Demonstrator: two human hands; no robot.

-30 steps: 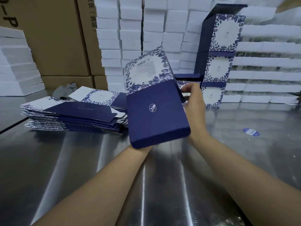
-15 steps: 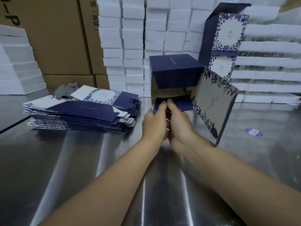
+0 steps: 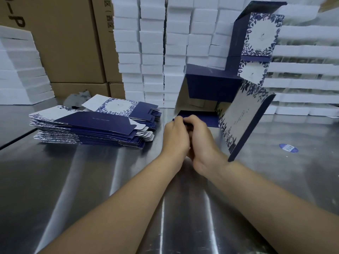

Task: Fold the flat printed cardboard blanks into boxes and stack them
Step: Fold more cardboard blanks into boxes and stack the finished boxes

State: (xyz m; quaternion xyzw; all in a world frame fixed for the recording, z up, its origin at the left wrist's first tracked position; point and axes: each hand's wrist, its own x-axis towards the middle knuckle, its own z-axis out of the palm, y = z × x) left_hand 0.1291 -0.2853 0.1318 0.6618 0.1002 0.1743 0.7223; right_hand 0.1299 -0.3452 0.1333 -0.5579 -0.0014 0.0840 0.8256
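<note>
- Head view: half-folded box (image 3: pixel 214 85) at centre of the tabletop (image 3: pixel 91 180), open side toward the camera, printed panel tilted out to its right.
- Left hand (image 3: pixel 176 136) and right hand (image 3: pixel 201 142): touching side by side, fingers curled, pinching the box's navy lower flap.
- Flat blanks (image 3: pixel 88 129): stacked at left.
- Finished boxes (image 3: pixel 260 35): stacked behind.

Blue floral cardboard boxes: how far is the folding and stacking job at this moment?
Done: at least two folded blue floral cardboard boxes stand stacked at the back right. In hand: the left hand and right hand hold a flap of one opened, half-folded box, not yet closed. Left: a thick pile of flat printed blanks on the steel table.
</note>
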